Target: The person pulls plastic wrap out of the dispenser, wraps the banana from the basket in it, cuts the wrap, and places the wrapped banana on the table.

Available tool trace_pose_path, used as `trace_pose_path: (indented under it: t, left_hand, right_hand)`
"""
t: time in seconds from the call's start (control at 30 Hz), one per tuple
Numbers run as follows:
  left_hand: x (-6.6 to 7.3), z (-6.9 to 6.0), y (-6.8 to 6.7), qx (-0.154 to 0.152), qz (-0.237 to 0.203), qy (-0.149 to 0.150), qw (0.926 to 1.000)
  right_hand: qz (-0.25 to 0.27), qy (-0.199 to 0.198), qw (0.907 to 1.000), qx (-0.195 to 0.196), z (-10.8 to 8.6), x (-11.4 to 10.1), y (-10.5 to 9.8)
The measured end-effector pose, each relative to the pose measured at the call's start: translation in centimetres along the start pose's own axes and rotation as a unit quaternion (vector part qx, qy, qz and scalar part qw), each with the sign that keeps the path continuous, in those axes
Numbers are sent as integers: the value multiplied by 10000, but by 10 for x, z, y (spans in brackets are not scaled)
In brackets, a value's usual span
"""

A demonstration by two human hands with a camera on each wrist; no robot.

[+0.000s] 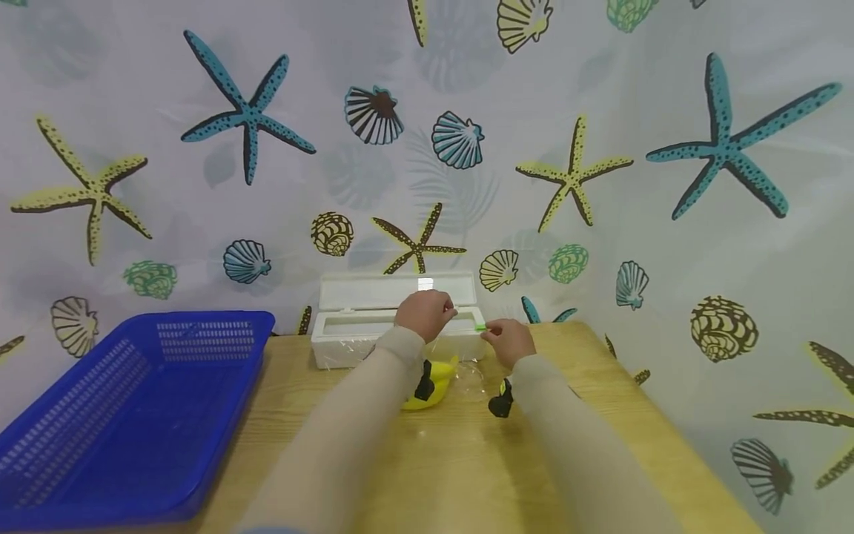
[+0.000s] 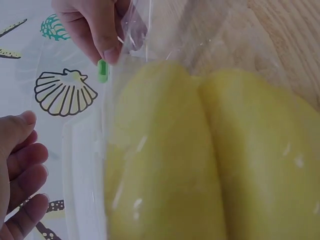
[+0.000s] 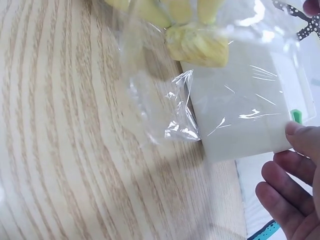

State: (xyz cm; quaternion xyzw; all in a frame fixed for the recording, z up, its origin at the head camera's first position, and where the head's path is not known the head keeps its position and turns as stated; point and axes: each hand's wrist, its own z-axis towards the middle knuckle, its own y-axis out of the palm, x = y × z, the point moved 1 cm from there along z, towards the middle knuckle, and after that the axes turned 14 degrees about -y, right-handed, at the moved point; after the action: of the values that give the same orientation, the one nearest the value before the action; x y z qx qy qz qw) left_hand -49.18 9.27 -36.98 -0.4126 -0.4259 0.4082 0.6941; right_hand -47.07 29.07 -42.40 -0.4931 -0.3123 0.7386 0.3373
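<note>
A long white cling film box [image 1: 333, 356] stands at the back of the table with its lid raised. My left hand [image 1: 425, 313] hovers over the box; in the left wrist view its fingers are loosely bent with nothing visible between them. At the box's right end, my right hand [image 1: 512, 341] pinches the small green slider [image 2: 102, 71], thumb against the box corner. Clear plastic film [image 3: 170, 110] hangs over the box front onto the table. Yellow bananas [image 1: 437, 382] lie in front of the box, under the film and partly hidden by my left wrist.
A large blue plastic basket [image 1: 153, 423] occupies the left side of the wooden table [image 1: 454, 475]. Behind and to the right hangs a pale curtain [image 1: 300, 185] printed with starfish and shells. The table's right edge runs beyond my right arm.
</note>
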Motion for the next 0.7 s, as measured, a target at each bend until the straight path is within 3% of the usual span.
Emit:
trace_pose_path:
  t: [0.3,0.47,0.7]
  left_hand:
    - [14,6,14,-55,353,44,9994]
    - [29,10,19,12,847,126,9963]
    - [49,14,22,-18,1127,-120,9935]
  right_hand:
    - [-117,-145,9998,56,3,3,1]
    - [-88,-289,9995,121,3,3,0]
    - [259,190,9995,15,2,4,3]
